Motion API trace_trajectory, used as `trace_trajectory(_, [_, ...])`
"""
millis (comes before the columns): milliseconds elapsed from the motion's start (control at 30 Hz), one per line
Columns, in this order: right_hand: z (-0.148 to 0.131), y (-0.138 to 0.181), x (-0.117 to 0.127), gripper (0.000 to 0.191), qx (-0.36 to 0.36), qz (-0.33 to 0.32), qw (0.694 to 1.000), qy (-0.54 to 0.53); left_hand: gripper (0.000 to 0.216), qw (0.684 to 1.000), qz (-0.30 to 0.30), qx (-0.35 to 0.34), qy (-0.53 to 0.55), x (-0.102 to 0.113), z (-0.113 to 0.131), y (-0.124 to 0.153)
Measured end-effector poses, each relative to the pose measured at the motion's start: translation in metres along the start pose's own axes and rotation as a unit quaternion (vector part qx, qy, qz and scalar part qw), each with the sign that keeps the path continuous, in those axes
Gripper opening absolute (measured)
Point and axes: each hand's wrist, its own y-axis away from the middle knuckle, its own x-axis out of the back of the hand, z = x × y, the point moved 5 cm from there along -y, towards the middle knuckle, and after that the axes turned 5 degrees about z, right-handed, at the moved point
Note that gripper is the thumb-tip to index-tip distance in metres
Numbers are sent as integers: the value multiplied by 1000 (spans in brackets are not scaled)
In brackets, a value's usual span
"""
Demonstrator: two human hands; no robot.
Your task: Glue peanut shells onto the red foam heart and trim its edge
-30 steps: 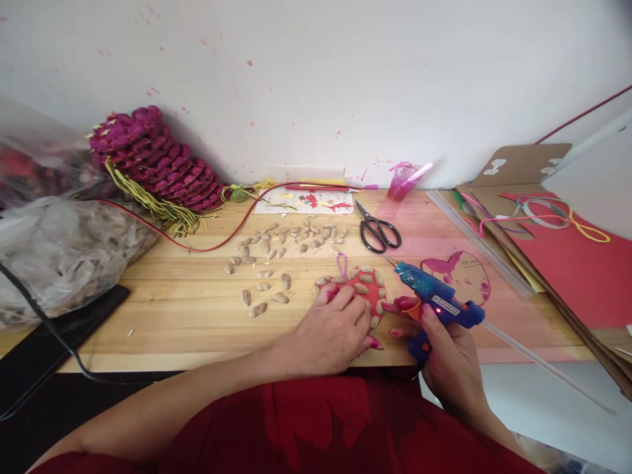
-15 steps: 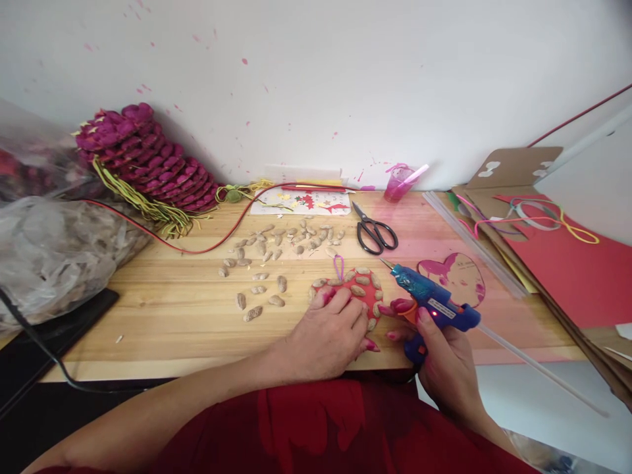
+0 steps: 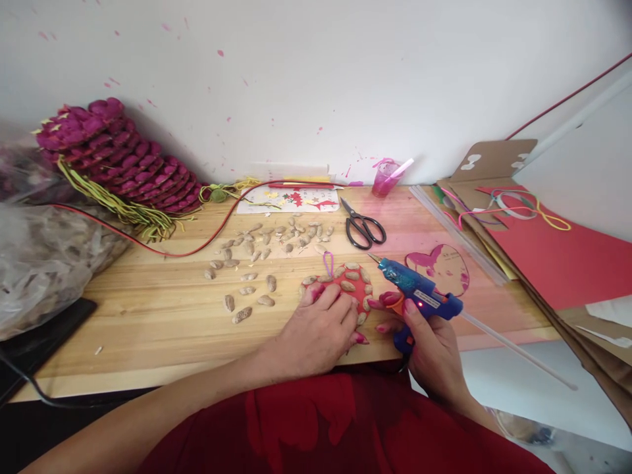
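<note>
The left forearm (image 3: 197,395) slants in from the lower left, and the left hand (image 3: 320,332) rests knuckles up over the near-left part of a red piece (image 3: 359,291) ringed with peanuts (image 3: 347,286), near the front edge of the wooden table (image 3: 172,316). Its fingers are bent and bunched close together (whether they pinch anything underneath cannot be told). The right hand (image 3: 434,345), thumb uppermost along the side, is wrapped around a blue glue gun (image 3: 407,280), fingers at the orange trigger (image 3: 395,305), nozzle pointing away and leftward.
</note>
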Motion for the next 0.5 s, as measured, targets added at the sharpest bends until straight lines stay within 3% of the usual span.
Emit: trace_trajectory(500, [1, -1, -1, 47, -13, -7, 1000, -11, 33, 1000, 10, -2, 5, 0, 0, 0])
